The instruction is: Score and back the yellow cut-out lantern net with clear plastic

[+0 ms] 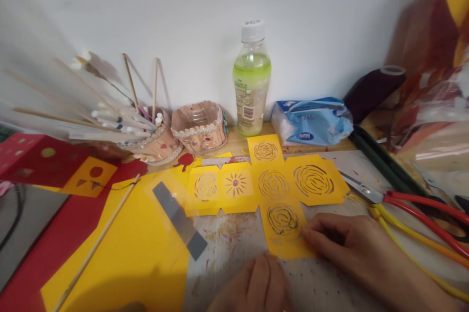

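Observation:
A yellow paper cut-out (274, 184), shaped like an unfolded box with side flaps, lies flat before me. Swirling slits pattern most of its squares, and one square carries a sunburst. With thumb and fingers pinched together, my right hand (348, 246) grips the right edge of its lowest square. My left hand (254, 285) has its fingers curled and pressed together at that square's lower left corner. Part of this hand runs out of the bottom of the view. Backing the two left squares is a clear film.
A grey strip (179, 221) and a thin stick (97, 241) lie on yellow paper (146, 253). Red-handled scissors (381, 195) lie at right. Behind stand a drink bottle (252, 87), a tissue pack (311, 121), a small basket (200, 128) and a holder (156, 148) with sticks.

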Tool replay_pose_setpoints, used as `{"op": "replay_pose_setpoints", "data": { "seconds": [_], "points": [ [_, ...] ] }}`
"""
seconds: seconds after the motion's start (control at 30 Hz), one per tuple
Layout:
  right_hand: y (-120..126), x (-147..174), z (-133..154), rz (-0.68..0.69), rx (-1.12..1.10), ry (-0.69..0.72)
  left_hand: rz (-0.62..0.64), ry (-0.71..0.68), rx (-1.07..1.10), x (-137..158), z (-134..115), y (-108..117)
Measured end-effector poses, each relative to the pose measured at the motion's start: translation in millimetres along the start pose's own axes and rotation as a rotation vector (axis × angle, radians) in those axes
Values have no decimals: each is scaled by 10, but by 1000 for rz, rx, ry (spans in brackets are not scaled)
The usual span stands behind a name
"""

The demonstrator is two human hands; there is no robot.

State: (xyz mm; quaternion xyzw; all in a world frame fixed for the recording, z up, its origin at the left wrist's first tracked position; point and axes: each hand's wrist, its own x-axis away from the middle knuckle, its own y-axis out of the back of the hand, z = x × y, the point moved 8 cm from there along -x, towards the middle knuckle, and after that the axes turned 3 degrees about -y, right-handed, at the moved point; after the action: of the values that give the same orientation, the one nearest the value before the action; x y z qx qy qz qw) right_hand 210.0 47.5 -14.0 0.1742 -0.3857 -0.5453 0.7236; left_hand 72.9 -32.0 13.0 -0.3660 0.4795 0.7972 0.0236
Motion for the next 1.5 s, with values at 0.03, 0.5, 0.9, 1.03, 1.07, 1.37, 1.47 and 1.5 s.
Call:
{"op": "replay_pose_setpoints", "data": {
  "seconds": [0.03,0.5,0.9,1.03,1.07,1.37,1.47,1.5],
  "points": [
    [4,8,4,-10,27,5,-4,-5,-4,-9,0,6],
    [31,31,44,13,58,-42,63,-60,-23,115,-104,-62],
    [-47,26,-51,31,106,-82,19,-8,-24,14,-8,12],
    [-31,16,-60,-36,122,-39,31,-40,-18,3,-26,11],
    [-21,16,-51,-51,133,-34,42,-47,-18,0,-32,7],
    [38,11,76,-38,150,-10,92,-102,-12,-6,-65,-12],
    [30,-4,59,-46,172,-11,70,-83,-19,-51,-17,30],
    [24,-9,50,-46,187,-19,62,-78,-21,-74,-3,46]
  ]
}}
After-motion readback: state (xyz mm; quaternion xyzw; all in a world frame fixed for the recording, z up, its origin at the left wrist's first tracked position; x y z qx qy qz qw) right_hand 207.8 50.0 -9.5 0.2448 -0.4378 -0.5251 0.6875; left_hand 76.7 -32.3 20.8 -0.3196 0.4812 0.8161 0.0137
